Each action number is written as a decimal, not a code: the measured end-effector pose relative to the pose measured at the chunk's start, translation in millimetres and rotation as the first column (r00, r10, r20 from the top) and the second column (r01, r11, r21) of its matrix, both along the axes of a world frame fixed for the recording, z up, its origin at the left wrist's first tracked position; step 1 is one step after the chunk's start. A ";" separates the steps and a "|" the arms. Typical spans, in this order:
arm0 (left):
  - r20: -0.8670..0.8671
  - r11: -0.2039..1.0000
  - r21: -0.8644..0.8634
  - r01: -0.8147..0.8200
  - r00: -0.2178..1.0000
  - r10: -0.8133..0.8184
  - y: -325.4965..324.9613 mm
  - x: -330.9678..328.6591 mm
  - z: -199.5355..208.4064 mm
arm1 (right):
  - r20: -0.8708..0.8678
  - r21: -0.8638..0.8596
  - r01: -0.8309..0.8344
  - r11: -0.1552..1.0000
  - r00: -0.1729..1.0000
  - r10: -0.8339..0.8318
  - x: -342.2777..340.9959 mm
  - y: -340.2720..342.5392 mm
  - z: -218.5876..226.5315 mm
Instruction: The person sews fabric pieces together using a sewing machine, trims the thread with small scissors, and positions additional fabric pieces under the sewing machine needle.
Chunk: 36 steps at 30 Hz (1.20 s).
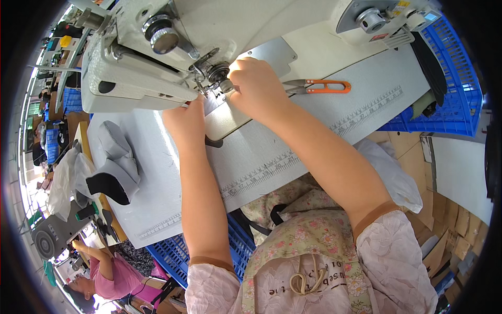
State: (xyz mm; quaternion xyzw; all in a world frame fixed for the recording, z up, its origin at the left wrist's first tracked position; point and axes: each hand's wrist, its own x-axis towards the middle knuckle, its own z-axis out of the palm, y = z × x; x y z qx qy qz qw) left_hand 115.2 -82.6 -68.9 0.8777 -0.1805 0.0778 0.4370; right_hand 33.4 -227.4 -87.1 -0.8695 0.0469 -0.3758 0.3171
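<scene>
Both my hands are at the needle area of a white sewing machine point(130, 89). My left hand point(185, 123) is closed, knuckles up, its fingertips partly hidden under the machine head. A small bit of red shows beside them. On the other side of the needle, my right hand point(259, 86) is curled in a pinch next to a small round metal part point(226, 86). What its fingers hold, if anything, is hidden. Orange-handled thread snips point(327, 86) lie just right of that hand. Grey sewn fabric pieces point(117, 149) with a black patch rest to the left.
Ruler marks run along the grey tabletop point(293, 178). A blue crate point(455, 78) with dark material stands at right, another blue basket point(175, 256) under the table. White plastic bags point(392, 178) hang by the near edge. A co-worker in pink point(110, 272) sits at lower left.
</scene>
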 end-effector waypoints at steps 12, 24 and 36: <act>-0.542 0.294 -0.839 -0.458 0.649 -0.535 31.7 31.7 12.1 | 0.031 0.023 -0.028 0.999 0.999 0.027 -3.3 1.5 1.8; -0.447 0.967 0.147 0.208 0.886 -0.123 20.9 -6.4 35.9 | -0.039 0.053 -0.036 0.998 0.999 0.038 -6.8 -0.8 7.0; -0.476 0.953 0.093 0.288 0.853 -0.212 9.4 -22.0 34.7 | -0.043 -0.063 -0.091 0.994 0.995 0.088 -9.4 4.0 -0.4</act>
